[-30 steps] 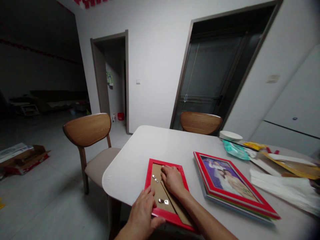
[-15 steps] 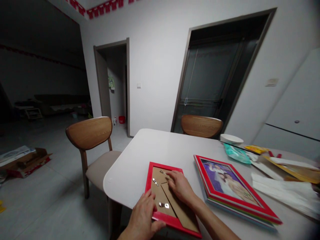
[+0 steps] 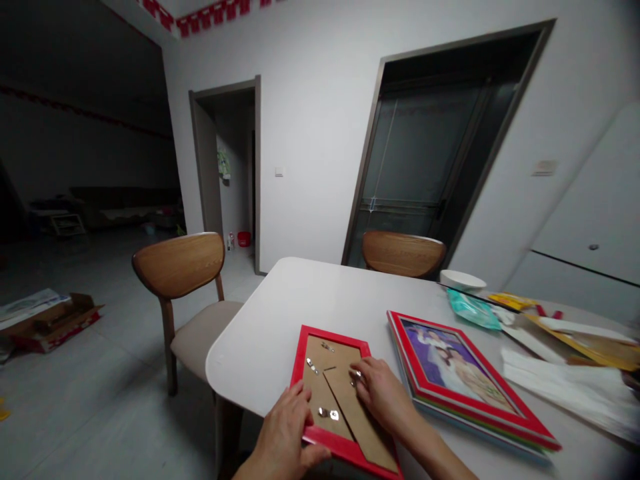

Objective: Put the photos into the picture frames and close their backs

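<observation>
A red picture frame [image 3: 306,339] lies back side up at the near edge of the white table, with a brown backing board [image 3: 327,387] and a stand flap in it. Small metal clips [image 3: 328,413] sit on the board. My left hand [image 3: 287,427] grips the frame's near left corner, fingers along the left side and thumb on the near edge. My right hand [image 3: 383,393] rests over the board's right side, its bent fingertips on a metal clip [image 3: 358,377] there. To the right lies a stack of picture frames [image 3: 470,373], the top one red around a photo.
On the table's [image 3: 320,287] right are a white bowl [image 3: 463,280], a teal packet [image 3: 473,309], yellow packaging and white paper [image 3: 565,387]. Wooden chairs stand at the left [image 3: 183,267] and far side [image 3: 404,253]. An open cardboard box [image 3: 60,323] lies on the floor.
My right hand has moved from the clip at the frame's far edge to the one on its right side. My left hand keeps its grip on the frame's corner.
</observation>
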### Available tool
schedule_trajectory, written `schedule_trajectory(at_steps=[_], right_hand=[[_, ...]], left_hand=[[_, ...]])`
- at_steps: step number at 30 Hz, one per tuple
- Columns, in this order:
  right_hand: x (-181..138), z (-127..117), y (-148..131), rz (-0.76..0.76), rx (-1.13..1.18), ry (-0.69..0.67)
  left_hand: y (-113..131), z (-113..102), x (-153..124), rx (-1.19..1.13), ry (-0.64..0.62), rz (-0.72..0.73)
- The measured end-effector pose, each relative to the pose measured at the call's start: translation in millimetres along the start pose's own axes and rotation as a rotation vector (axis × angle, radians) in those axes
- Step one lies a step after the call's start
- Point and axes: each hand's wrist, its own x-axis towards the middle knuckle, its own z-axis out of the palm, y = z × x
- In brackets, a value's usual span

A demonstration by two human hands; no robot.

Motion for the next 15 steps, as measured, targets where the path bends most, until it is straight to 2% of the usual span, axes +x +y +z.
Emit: schedule_trajectory(at_steps=[5, 9, 15], right_hand=[[-23, 0, -22, 0.014, 0.026, -0.064], [-22, 3, -27, 0.081, 0.082, -0.050], [-12, -9, -27, 0.085, 0.125, -0.017]], left_hand=[[0, 4, -1, 0.008, 0.023, 0.025], [-4, 10, -1, -0.018, 0.038, 0.045], [-1, -1, 4, -0.287, 0.051, -0.062]])
